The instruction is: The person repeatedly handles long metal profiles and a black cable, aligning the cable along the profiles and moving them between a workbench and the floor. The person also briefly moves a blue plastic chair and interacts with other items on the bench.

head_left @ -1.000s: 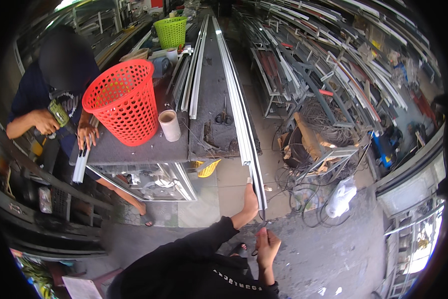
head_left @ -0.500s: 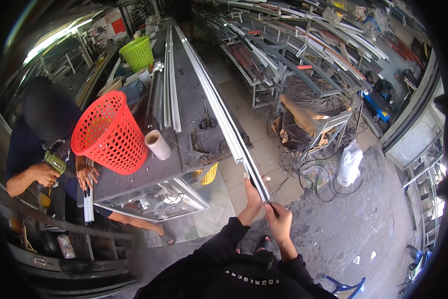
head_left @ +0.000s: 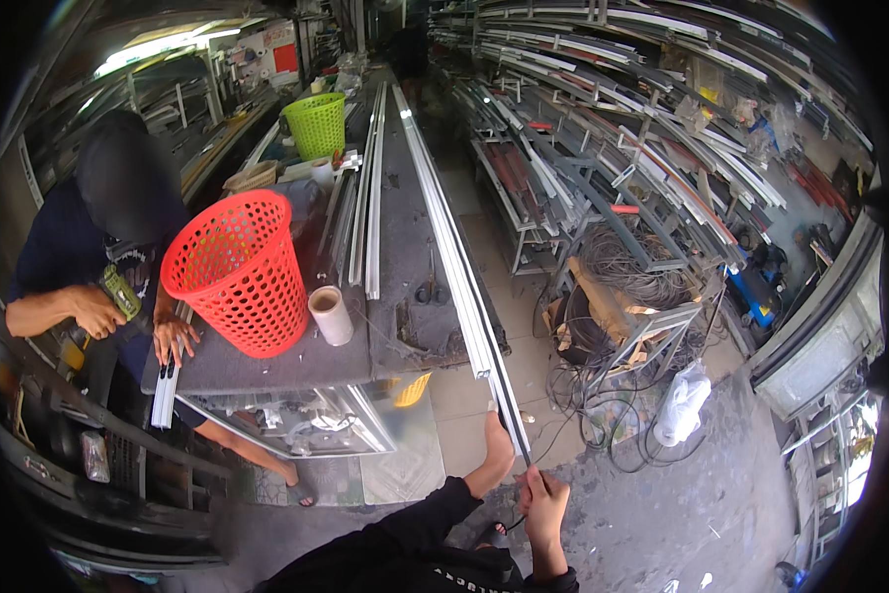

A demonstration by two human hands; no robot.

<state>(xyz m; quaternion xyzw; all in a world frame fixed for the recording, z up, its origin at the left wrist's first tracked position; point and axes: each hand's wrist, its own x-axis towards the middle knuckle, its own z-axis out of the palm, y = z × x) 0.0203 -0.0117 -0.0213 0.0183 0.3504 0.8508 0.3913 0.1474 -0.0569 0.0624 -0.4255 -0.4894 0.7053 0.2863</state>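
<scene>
Black strip (head_left: 528,460) in right fingers (head_left: 537,485), profile (head_left: 508,416) beyond

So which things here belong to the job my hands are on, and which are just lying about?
In the job:
- long white strip, held by your left hand
- dark cord, pinched in your right hand

Apparently just lying about:
- red basket
- green basket
- pale roll
- white bag

Red basket (head_left: 257,306) beside a cardboard-cored roll (head_left: 332,322).
</scene>
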